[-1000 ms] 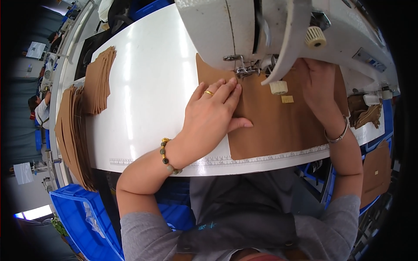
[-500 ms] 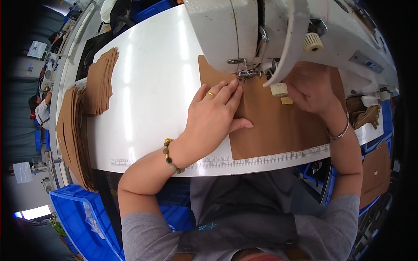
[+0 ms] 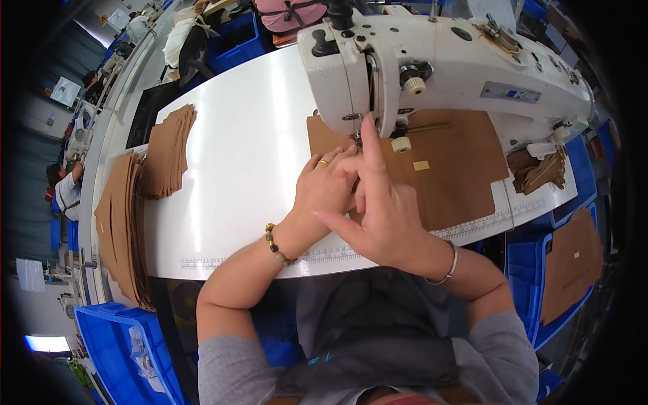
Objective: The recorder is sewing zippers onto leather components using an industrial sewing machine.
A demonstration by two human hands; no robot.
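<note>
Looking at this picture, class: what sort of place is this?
Probably a sewing workshop or factory: a white industrial sewing machine, stacks of cut brown pieces on a long white table, and blue bins.

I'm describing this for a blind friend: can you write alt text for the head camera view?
Both hands, left hand and right hand, press a brown leather piece under a white sewing machine; stacks of brown pieces lie left on the white table.

On the table (image 3: pixel 229 196), the sewing machine (image 3: pixel 445 61) stands at the far right, and the flat piece (image 3: pixel 445 175) lies under it. My left hand (image 3: pixel 324 192) rests on this piece, my right hand (image 3: pixel 385 209) just beside it. Two stacks of pieces (image 3: pixel 145 196) lie far left.
</note>
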